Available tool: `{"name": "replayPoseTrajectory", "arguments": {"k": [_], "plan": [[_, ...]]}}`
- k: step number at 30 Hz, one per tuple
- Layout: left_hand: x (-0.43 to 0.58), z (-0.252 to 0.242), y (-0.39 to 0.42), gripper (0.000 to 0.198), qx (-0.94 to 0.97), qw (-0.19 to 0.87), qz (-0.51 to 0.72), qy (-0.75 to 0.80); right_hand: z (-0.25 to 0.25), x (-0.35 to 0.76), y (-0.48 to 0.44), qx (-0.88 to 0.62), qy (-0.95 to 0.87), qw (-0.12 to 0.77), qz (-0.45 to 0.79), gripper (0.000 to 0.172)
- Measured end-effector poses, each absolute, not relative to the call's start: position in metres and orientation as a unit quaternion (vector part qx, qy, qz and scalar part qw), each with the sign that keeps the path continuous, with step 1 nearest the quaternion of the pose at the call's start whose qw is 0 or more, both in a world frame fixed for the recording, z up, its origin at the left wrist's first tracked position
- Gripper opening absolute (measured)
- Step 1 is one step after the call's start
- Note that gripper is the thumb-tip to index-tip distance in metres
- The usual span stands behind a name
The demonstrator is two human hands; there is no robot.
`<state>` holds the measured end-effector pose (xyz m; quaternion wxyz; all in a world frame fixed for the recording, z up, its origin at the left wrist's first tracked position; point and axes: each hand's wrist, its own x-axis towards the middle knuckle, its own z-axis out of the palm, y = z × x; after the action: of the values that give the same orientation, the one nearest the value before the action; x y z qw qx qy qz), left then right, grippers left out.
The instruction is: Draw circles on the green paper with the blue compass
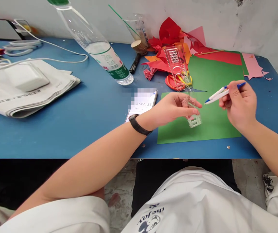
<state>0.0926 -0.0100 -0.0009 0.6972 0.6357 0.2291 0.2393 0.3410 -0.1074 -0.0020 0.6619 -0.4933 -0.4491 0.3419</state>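
Observation:
My left hand (171, 108), with a black band at the wrist, pinches a clear plastic stencil ruler (194, 121) between thumb and fingers. The ruler has wavy edges and cut-out shapes, and it slants over a green paper sheet (216, 126). My right hand (242, 106) is closed around a white-and-blue pen (220, 94), its tip pointing left toward the ruler, above the green paper. A second slim white-and-blue part lies alongside the pen; I cannot tell whether it is separate. Left of the sheet, a lit phone (144, 102) is partly covered by my left forearm.
Red and orange paper scraps (169, 32) pile against the wall, near a clear cup (139, 27) and a black marker (135, 63). A tilted-looking water bottle (105, 58) stands left of them. Folded newspaper (63, 85), a white box (28, 76) and a cable (63, 60) occupy the left.

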Motion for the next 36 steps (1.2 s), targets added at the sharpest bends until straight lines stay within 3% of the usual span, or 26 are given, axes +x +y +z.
{"name": "replayPoseTrajectory", "arguments": {"k": [3, 10, 12, 16, 22, 31, 36], "plan": [[0.091, 0.001, -0.011, 0.078, 0.623, 0.697, 0.267, 0.234, 0.003, 0.343, -0.107, -0.487, -0.423, 0.693, 0.322, 0.083], [0.089, 0.001, -0.011, 0.08, 0.621, 0.713, 0.252, 0.207, -0.003, 0.334, -0.119, -0.493, -0.448, 0.641, 0.381, 0.084], [0.09, 0.0, -0.011, 0.083, 0.632, 0.714, 0.227, 0.196, -0.004, 0.333, -0.119, -0.495, -0.45, 0.632, 0.392, 0.077], [0.091, -0.001, -0.012, 0.065, 0.647, 0.71, 0.205, 0.187, -0.002, 0.333, -0.117, -0.495, -0.45, 0.605, 0.432, 0.064], [0.088, 0.0, -0.015, 0.073, 0.644, 0.718, 0.193, 0.18, 0.001, 0.331, -0.118, -0.479, -0.446, 0.584, 0.48, 0.052], [0.087, 0.011, -0.022, 0.06, 0.643, 0.721, 0.193, 0.17, 0.016, 0.328, -0.124, -0.47, -0.443, 0.522, 0.556, 0.057], [0.086, 0.013, -0.028, 0.055, 0.638, 0.726, 0.198, 0.162, 0.024, 0.325, -0.13, -0.473, -0.43, 0.466, 0.612, 0.049]]}}
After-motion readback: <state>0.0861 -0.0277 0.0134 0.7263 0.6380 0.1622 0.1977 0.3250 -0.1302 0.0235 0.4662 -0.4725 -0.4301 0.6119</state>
